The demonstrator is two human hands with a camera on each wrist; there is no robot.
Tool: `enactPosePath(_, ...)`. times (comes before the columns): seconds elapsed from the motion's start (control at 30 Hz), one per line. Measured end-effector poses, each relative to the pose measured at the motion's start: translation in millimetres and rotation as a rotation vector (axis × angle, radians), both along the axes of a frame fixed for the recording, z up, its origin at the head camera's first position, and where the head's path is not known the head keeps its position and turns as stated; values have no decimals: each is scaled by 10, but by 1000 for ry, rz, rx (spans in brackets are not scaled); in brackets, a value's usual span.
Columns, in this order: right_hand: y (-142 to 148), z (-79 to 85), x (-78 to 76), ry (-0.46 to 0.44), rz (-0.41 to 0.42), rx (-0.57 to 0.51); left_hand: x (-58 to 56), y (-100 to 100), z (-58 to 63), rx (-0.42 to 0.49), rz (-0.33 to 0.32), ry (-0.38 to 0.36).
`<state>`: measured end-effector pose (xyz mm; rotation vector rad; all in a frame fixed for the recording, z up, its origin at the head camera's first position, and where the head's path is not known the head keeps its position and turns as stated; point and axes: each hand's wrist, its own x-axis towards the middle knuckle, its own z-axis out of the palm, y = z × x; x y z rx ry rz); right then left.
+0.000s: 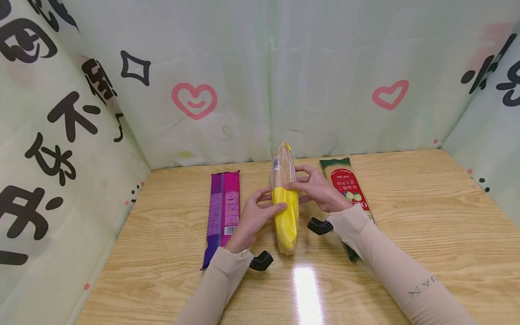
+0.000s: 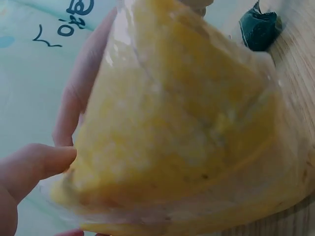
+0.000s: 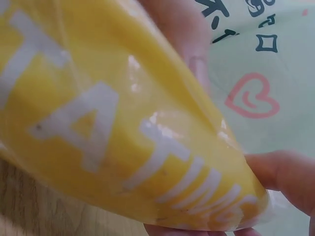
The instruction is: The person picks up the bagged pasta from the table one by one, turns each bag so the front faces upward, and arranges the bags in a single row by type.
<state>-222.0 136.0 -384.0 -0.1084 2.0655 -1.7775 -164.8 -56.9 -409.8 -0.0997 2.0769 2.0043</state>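
A long plastic packet [image 1: 286,212], yellow below and see-through above, is held nearly upright over the middle of the table. My left hand [image 1: 257,212] grips its left side, thumb across the front and fingers behind. From the right, my right hand [image 1: 317,187] pinches it higher up, with the thumb on the front. White capital letters show on the yellow packet [image 3: 123,113] in the right wrist view. The left wrist view has the packet [image 2: 172,113] filling most of the picture, with the left thumb against its edge. What the packet contains is unclear.
On the table [image 1: 426,216] lies a purple and pink packet [image 1: 221,212] to the left. A green and red pasta packet [image 1: 347,185] lies to the right, partly behind the right forearm. A printed curtain [image 1: 317,81] stands behind and at both sides.
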Motion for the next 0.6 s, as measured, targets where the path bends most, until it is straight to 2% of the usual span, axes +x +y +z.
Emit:
enactPosePath(0.33, -27, -5, 3, 1, -20, 3, 77, 33, 110, -104, 49, 67)
enactPosePath(0.6, -72, 18, 20, 9, -41, 15, 107, 119, 134, -194, 4, 112)
